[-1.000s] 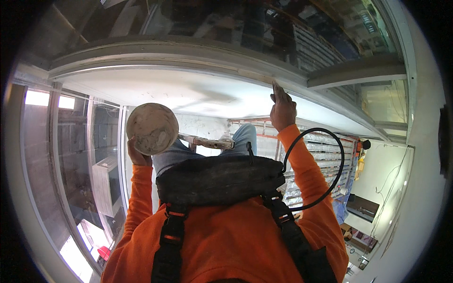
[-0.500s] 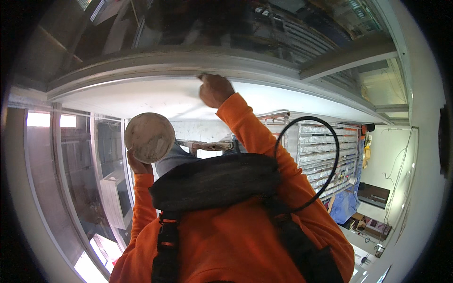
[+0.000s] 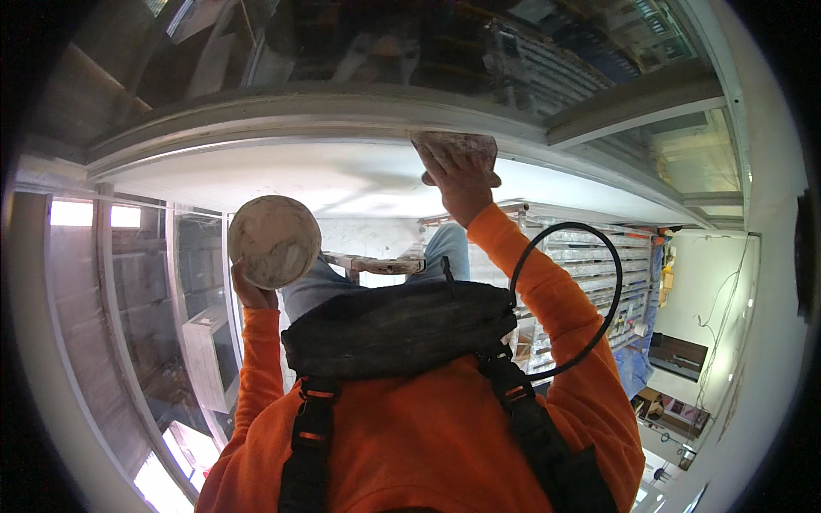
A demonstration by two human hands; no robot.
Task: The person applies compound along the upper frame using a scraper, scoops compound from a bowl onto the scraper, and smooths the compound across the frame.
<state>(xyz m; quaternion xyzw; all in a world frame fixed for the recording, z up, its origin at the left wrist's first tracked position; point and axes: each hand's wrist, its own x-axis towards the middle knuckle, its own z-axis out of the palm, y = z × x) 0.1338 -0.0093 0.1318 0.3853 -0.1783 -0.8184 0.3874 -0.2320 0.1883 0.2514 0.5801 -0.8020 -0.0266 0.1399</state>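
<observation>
My left hand [image 3: 255,289] grips the lower edge of a round bowl [image 3: 275,241], pale with grey-brown smears, held up at the left in front of the white wall. In my right hand [image 3: 464,184] is a wide, flat scraper [image 3: 469,145], its blade stained grey-white. My fingers lie spread along the blade, which meets the top of the white wall [image 3: 368,175] just under the grey window frame [image 3: 342,111]. The scraper's handle, if it has one, is hidden by my hand.
A wooden trestle bar [image 3: 376,264] stands below, by my knees. A slatted metal scaffold [image 3: 590,274] is at the right, with a blue sheet [image 3: 631,372] beyond. Tall glazed panels [image 3: 137,274] line the left. A black pouch [image 3: 398,329] and looped black cable [image 3: 617,282] hang at my front.
My right hand has moved right along the wall top and turned, so the scraper's blade now shows flat. The bowl in my left hand has barely shifted.
</observation>
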